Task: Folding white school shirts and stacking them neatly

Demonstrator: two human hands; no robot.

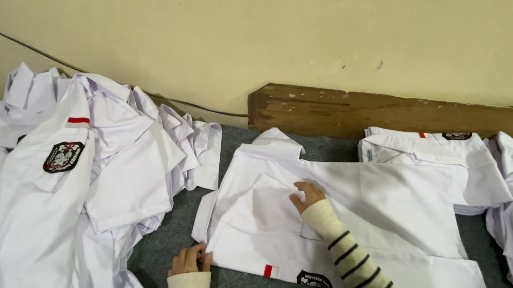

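Shirt: my white uniform shirt [383, 231] lies flat, half folded, on the grey tabletop [165, 246], between the loose pile [54, 196] on the left and the folded stack [430, 153] far right.
Left hand [189, 259]: pinching the near-left hem.
Right hand [308, 196]: fingers pressed flat on the folded sleeve.
Handling: light, limp cotton; I judge hems and collar the best holds.

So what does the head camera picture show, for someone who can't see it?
Two hands press on a white shirt spread on a grey table: the left hand at its near edge, the right hand on the middle. White shirt piles lie on both sides.
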